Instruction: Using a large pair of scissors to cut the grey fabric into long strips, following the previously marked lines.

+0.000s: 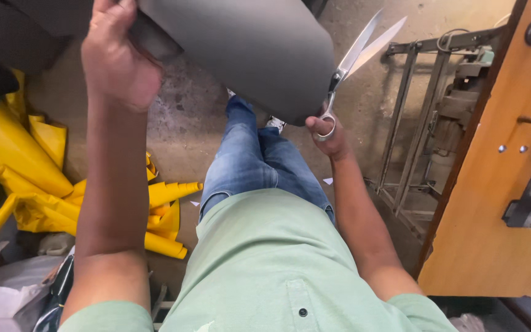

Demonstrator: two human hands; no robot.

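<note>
- Your left hand [118,58] has its fingers clamped on the upper edge of the grey sheet [247,49], held up before you.
- Your right hand [327,132] has its fingers through the scissors [354,58], blades parted at the sheet's right edge; I judge the cut barely begun.
- Below: concrete floor [185,123], yellow rolls [38,178] left, metal frame [416,123] and wooden panel [493,203] right.

The left hand [118,52] is raised on a straight, extended arm, fingers curled tight over the upper edge of the grey panel [247,49]. The right hand [326,129] sits at the panel's lower corner, fingers closed through the handle loops, forearm angled up from the elbow.
</note>
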